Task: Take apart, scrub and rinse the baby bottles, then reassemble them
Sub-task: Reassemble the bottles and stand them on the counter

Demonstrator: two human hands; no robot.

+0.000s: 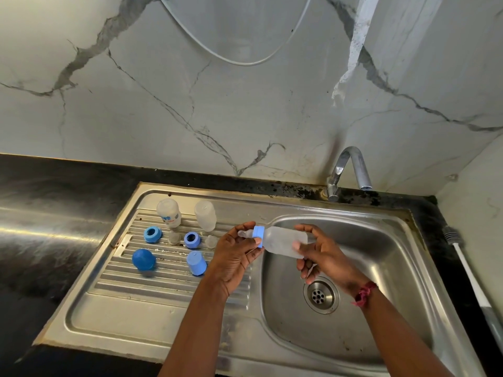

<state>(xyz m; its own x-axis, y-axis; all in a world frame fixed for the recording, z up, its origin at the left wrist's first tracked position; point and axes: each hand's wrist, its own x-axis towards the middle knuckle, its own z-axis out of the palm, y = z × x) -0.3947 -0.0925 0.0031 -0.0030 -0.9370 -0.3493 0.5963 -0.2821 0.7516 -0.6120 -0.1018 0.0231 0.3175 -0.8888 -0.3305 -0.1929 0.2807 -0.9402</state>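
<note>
Bottle (283, 240) held sideways over sink (386, 254). Body gripped by right hand (324, 257), blue collar (259, 235) pinched by left hand (234, 254). Risk: wet plastic slipped, bottle dropped into basin; collar jammed if twisted crooked.

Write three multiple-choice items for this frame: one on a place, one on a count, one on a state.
1. Where is the assembled bottle?
A. lying on the black counter
B. over the sink basin, at its left rim
C. under the tap spout

2. How many blue parts lie on the drainboard?
A. two
B. four
C. six

3. The bottle's blue ring is:
A. on its neck
B. off, in the basin
C. on the counter

1 B: left hand and right hand hold it there.
2 B: two rings, two caps.
3 A: it sits at the neck.
</note>
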